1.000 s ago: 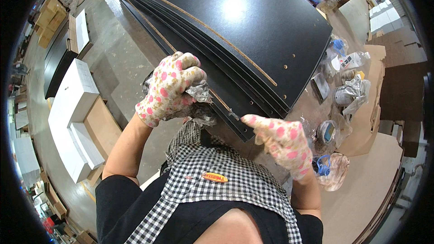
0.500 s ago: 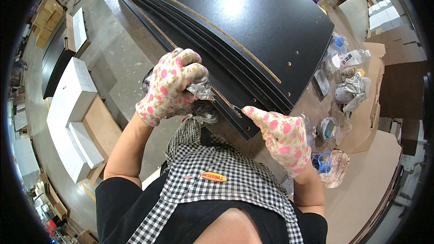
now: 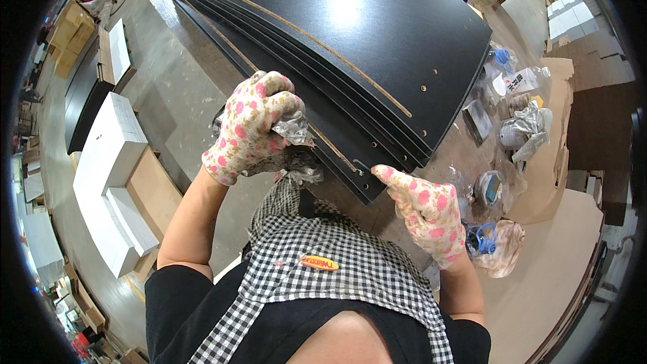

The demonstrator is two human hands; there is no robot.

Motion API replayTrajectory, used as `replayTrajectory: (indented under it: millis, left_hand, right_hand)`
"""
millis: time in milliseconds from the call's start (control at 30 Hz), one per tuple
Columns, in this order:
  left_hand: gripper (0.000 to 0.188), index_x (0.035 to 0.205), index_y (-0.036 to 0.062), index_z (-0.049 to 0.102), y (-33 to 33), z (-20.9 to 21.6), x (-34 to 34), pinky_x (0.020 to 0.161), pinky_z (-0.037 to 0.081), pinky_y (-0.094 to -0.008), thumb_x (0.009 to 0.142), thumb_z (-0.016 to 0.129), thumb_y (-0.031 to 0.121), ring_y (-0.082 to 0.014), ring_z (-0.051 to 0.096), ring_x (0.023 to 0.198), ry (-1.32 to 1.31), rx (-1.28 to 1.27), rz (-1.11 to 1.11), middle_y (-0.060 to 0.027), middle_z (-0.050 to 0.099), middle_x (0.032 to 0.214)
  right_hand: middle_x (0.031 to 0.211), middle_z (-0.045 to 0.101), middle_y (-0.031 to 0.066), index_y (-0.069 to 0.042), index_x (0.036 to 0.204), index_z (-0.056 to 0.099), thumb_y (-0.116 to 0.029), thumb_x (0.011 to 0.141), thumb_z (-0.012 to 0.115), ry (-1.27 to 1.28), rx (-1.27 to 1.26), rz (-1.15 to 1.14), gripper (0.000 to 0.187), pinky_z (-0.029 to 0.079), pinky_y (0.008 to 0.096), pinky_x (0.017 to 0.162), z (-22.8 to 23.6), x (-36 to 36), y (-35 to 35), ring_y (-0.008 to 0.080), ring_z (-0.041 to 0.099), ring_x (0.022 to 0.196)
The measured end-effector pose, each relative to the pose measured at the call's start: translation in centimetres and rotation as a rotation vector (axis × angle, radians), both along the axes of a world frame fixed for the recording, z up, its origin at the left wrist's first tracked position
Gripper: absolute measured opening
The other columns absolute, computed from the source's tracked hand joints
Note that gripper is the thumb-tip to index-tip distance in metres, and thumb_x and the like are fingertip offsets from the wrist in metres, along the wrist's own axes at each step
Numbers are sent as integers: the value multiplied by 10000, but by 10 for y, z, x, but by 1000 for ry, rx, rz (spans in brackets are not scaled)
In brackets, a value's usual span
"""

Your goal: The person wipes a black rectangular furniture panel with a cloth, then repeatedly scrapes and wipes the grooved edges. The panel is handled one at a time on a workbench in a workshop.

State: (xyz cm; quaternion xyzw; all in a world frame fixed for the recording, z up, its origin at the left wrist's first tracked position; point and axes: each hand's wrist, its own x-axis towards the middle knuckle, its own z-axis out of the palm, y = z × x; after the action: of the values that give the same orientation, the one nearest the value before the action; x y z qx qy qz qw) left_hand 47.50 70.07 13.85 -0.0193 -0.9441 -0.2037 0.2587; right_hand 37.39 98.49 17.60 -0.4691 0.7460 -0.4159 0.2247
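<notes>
Black panels (image 3: 404,34) lie stacked in front of me, with holes near their ends and a pale brown groove along the edges of some. My left hand (image 3: 253,125), in a floral glove, is closed around a crumpled, stained grey rag (image 3: 293,128) at the near edge of the lowest visible panel. My right hand (image 3: 424,209), gloved alike, is pinched near that panel's corner. A thin dark tool (image 3: 362,164) seems to stick out from its fingertips over the groove's end; the rest is hidden. Pale residue (image 3: 359,172) shows beside the tip.
Right of the stack sit a clear bottle (image 3: 529,81), a tub with crumpled wrapping (image 3: 515,135) and a round container (image 3: 488,189) on a cardboard-covered surface (image 3: 549,263). White boards (image 3: 108,162) are stacked on the left floor. A checked apron (image 3: 337,263) covers my front.
My right hand's fingertip has shifted slightly right and down, away from the groove's end. The left hand stays nearly where it was, still gripping the rag.
</notes>
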Motion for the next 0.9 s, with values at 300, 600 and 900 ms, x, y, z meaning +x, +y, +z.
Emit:
replayTrajectory:
  millis: [300,600,900]
  left_hand:
    - [405,838,142,636,-1,-1,0,766,459,-392,536,828,332,-285,555,878,-25,3,4,-57,556,925]
    - [369,833,141,642,0,-4,-2,778,466,-395,547,817,295,-279,557,893,-5,14,15,-57,558,931]
    - [375,827,142,642,1,-4,-1,783,469,-392,535,834,278,-273,561,905,-12,1,33,-49,559,937]
  right_hand:
    - [757,562,58,6,1305,510,-8,734,602,415,63,178,578,472,342,588,13,18,-23,225,589,645]
    - [680,507,47,120,1297,461,-62,745,552,891,387,361,588,426,280,464,23,35,-22,147,551,560]
    - [650,494,22,116,1248,514,-75,737,571,925,203,298,549,426,267,423,15,29,-10,117,527,509]
